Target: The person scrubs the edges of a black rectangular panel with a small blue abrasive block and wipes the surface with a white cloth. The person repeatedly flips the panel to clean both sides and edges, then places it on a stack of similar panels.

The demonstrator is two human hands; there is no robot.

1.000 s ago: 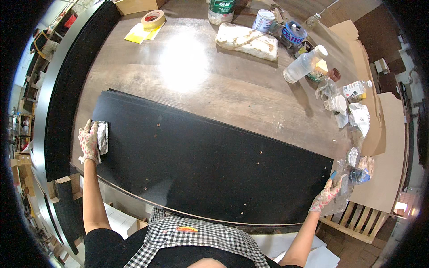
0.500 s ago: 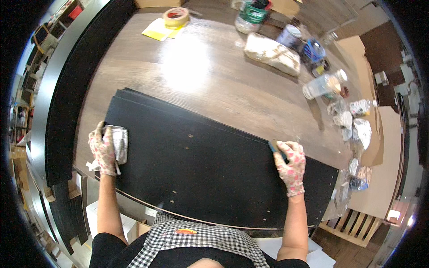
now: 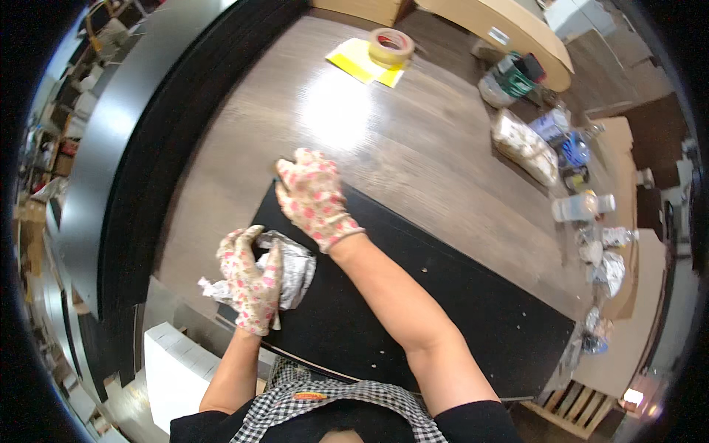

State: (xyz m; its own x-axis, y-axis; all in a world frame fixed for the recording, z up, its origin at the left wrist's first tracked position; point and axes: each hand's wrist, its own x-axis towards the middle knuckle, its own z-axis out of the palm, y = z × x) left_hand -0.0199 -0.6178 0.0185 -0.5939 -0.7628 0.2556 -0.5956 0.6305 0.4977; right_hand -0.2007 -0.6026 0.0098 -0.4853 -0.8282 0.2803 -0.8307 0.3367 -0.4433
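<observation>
A black board (image 3: 458, 317) with small holes lies at a slant on the wood-grain table. My left hand (image 3: 251, 280), in a white glove with pink spots, is closed on a crumpled grey-white cloth (image 3: 297, 275) at the board's left end. My right hand (image 3: 314, 196), gloved the same way, reaches across to the board's far left corner. Its fingers are closed round a small block with a teal edge (image 3: 277, 179), mostly hidden under the glove; half a second ago more of its brown and teal sides showed.
A tape roll (image 3: 390, 48) sits on yellow sheets (image 3: 347, 63) at the back. Long black panels (image 3: 159, 140) stand along the left. On the right are a wrapped white bundle (image 3: 524, 148), a clear bottle (image 3: 580, 207) and a green-labelled container (image 3: 509, 81). A wooden pallet (image 3: 576, 406) stands low right.
My right hand has swept left along the board's far edge to its far left corner, block in hand. The view has turned; my left hand stays with the cloth at the left end.
</observation>
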